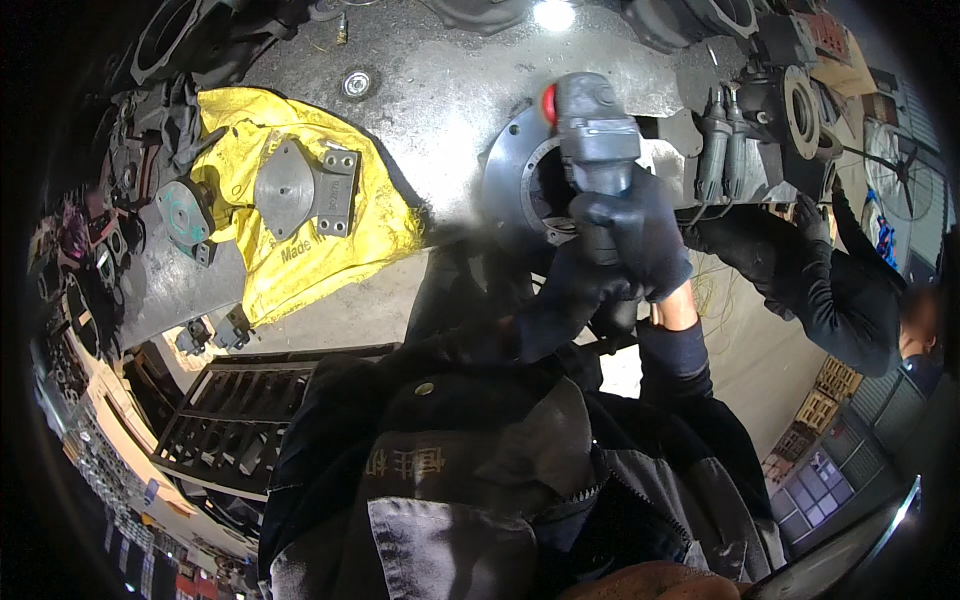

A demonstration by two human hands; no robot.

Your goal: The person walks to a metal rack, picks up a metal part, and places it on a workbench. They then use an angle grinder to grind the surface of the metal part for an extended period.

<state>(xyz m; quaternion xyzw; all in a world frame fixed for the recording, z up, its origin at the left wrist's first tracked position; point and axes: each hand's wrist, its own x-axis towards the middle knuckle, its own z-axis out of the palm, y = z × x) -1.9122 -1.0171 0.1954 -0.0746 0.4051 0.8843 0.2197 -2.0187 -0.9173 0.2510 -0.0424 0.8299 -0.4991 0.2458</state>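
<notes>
A grey hand-held power tool (592, 130) with a red button points into the round opening of a dark metal flange (512, 170) on a worn steel surface. My right hand (640, 235), in a dark glove, is wrapped around the tool's body. My left hand (560, 300), also gloved and blurred, grips the tool's lower end just below the right hand. The tool's tip is hidden inside the flange opening. My dark jacket fills the lower middle of the view.
A yellow cloth (300, 260) at the left carries a grey metal bracket (300, 190). A black plastic pallet (230, 415) lies lower left. Engine-like machinery (770, 130) stands at the upper right, where another person's gloved hand (810, 215) rests.
</notes>
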